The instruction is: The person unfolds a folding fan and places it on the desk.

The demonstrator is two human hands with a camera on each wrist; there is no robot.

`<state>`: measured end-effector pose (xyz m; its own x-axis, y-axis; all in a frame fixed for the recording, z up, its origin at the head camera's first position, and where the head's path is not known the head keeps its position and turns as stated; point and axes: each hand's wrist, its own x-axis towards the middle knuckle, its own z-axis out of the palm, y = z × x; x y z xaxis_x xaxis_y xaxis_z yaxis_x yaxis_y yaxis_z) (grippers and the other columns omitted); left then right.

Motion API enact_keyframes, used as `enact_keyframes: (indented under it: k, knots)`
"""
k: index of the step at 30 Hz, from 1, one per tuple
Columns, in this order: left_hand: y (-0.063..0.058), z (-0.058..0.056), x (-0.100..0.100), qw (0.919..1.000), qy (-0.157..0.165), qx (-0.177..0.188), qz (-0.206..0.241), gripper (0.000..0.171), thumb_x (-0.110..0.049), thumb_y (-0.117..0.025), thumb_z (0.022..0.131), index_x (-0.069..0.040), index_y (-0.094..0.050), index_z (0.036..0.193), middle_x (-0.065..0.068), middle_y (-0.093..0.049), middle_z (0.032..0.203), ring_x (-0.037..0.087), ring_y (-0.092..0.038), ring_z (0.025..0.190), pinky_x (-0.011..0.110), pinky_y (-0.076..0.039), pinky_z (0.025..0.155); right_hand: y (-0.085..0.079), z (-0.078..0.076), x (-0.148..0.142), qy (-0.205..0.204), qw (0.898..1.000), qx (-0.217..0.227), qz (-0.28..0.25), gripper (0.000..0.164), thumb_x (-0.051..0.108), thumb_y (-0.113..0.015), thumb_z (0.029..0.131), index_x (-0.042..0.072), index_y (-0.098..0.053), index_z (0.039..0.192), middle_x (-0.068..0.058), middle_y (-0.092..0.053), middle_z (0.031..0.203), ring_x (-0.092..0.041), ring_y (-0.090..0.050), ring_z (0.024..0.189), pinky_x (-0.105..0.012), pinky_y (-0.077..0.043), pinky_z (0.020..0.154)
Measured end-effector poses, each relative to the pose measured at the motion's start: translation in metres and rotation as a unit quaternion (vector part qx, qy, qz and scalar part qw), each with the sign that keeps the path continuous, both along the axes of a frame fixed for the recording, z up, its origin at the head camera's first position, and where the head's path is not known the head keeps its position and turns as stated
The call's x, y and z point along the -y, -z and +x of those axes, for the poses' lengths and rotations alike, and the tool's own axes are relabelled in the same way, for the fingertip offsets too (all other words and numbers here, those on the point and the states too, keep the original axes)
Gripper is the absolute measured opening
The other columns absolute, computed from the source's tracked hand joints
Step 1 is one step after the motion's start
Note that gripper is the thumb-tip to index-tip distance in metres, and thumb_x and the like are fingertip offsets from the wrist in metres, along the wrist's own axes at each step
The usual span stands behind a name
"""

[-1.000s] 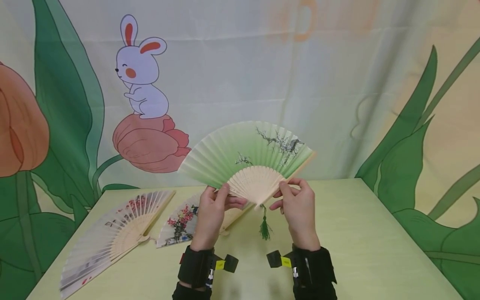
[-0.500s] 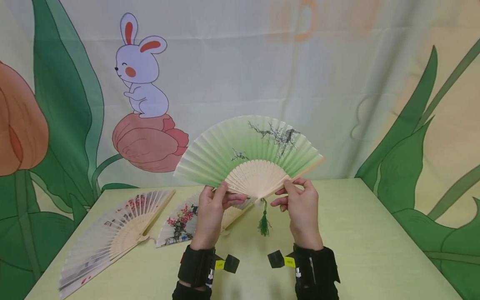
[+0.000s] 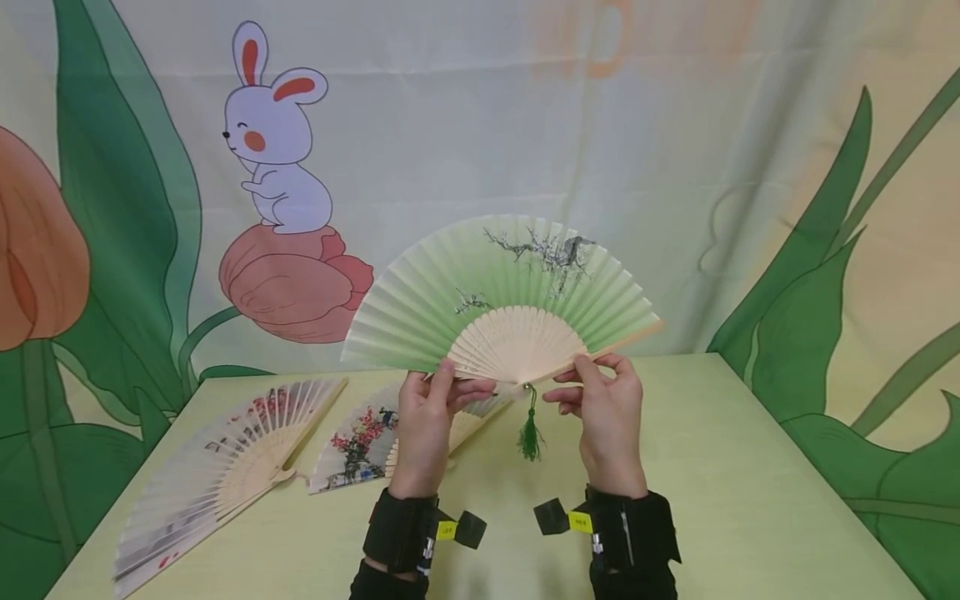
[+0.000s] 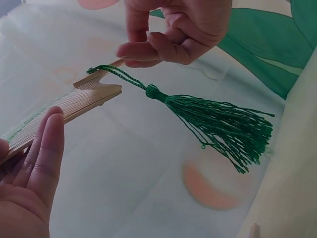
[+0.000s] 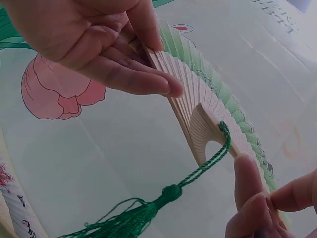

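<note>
A green folding fan (image 3: pixel 465 275) with dark blossom branches and pale ribs is spread wide above the table. My left hand (image 3: pixel 423 433) pinches its left end between thumb and fingers. At the opposite end, the thumb and fingers of my right hand (image 3: pixel 611 421) pinch the outer guard stick. A dark green tassel (image 4: pixel 218 124) hangs by a cord from the fan's pivot, between both hands. The right wrist view shows the ribs (image 5: pixel 190 94) fanned out, with the left hand's fingers along one side.
Two more spread fans lie on the light green table (image 3: pixel 750 500): a white one (image 3: pixel 202 483) at the left, and one with pink blossoms (image 3: pixel 360 442) partly hidden behind my left hand. Behind the table hangs a cloth backdrop (image 3: pixel 465 125) printed with a rabbit and plants.
The green fan has spread wider as my right hand moved slightly rightward, swinging the right guard stick outward and down. The pivot has risen a little. My left hand keeps its pinch.
</note>
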<state>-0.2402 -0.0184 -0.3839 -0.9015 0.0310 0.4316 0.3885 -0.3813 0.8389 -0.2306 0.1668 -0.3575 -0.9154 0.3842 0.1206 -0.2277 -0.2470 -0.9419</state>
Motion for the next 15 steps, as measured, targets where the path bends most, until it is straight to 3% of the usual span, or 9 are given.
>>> enact_keyframes:
  k: [10,15]
  knots:
    - [0.0004,0.001,-0.0063,0.9997,-0.014,-0.012,0.019,0.036,-0.029,-0.043,0.106,0.001,-0.049,0.124,0.026,-0.068,0.097,0.033,-0.07,0.087,0.044,-0.051,0.091,0.0002,-0.0008,0.0013,0.01,1.0,-0.015,-0.016,0.019,0.013,-0.054,0.1,0.009,-0.037,0.106,-0.007,-0.067,0.075,-0.019,-0.068,0.055,-0.024,-0.049,0.047]
    - [0.0013,0.0026,-0.0097,0.9993,-0.018,-0.013,0.029,0.036,-0.029,-0.043,0.106,0.002,-0.048,0.122,0.024,-0.07,0.095,0.033,-0.07,0.086,0.044,-0.05,0.092,0.0007,-0.0013,0.0008,-0.003,0.998,-0.025,-0.049,0.018,0.012,-0.052,0.101,0.008,-0.035,0.106,-0.008,-0.064,0.077,-0.017,-0.067,0.054,-0.024,-0.049,0.049]
